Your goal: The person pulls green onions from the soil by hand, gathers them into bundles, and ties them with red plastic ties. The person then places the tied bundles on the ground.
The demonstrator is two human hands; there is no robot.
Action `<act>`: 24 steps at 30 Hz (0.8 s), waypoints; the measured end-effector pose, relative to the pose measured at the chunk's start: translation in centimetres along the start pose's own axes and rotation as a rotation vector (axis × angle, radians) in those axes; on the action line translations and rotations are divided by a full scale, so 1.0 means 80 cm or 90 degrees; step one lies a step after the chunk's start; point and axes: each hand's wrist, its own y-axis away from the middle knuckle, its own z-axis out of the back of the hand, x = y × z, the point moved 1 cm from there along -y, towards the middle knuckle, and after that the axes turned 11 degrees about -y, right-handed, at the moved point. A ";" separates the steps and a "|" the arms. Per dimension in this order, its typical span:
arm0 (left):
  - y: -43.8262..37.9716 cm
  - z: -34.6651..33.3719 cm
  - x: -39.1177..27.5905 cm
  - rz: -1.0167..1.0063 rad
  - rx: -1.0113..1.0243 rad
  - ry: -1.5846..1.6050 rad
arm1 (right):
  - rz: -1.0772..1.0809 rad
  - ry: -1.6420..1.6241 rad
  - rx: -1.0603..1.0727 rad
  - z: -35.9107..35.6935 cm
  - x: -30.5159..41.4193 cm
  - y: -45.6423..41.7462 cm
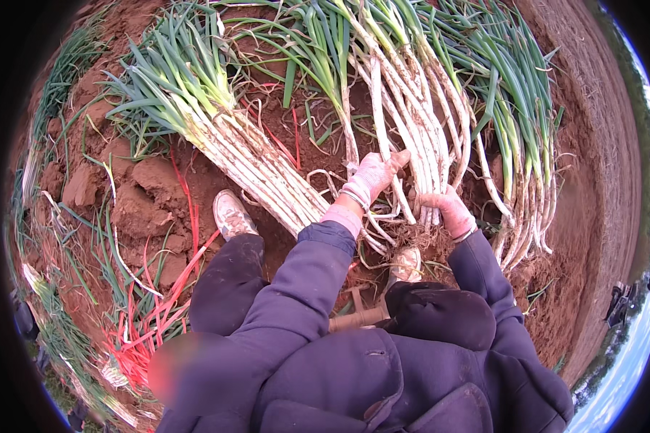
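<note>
My left hand (376,174), in a pale pink glove, grips one long Welsh onion stalk (378,116) just left of a bunch. My right hand (449,212), gloved alike, is closed around the lower white shafts of that Welsh onion bunch (420,127), above its tangled roots (420,237). The bunch's green leaves point away from me. To the left, a second bunch of Welsh onions (249,157) lies slanted, its lower ends hidden behind my left forearm. More Welsh onions (525,162) lie to the right of my right hand.
Red plastic strips (146,330) lie heaped at the lower left, with a few more across the soil. Large clods of earth (143,189) sit beyond my left shoe (234,214). Below me is part of a low seat frame (357,318). Bare field (601,135) stretches along the right.
</note>
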 end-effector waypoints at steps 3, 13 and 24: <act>0.016 -0.005 -0.049 -0.093 -0.052 0.194 | 0.095 0.024 -0.057 0.027 0.050 0.005; 0.136 0.026 -0.212 -0.322 -0.272 0.193 | 0.270 -0.158 0.011 -0.042 0.221 0.059; 0.036 -0.122 0.005 0.004 -0.170 0.151 | -0.005 0.190 -0.100 -0.005 0.057 0.075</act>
